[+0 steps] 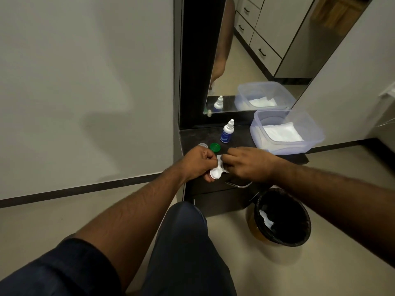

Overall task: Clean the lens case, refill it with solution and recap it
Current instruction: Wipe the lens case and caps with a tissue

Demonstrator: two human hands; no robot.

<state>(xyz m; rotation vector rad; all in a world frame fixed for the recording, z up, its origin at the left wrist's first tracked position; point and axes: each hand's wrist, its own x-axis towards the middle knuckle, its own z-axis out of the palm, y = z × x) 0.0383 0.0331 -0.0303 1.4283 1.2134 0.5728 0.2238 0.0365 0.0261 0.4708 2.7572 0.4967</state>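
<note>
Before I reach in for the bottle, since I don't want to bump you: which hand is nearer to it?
Right. The right hand sits just below the bottle, slightly to its right; the left hand is farther off, below and left, holding the case.

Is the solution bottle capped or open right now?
Capped: the solution bottle stands upright on the shelf, white nozzle cap on.

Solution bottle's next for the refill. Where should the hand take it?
Grip the solution bottle round its blue body, below the narrow white nozzle cap. It stands upright; come from the front-right with the right hand, since the plastic container sits close on its right.
</note>
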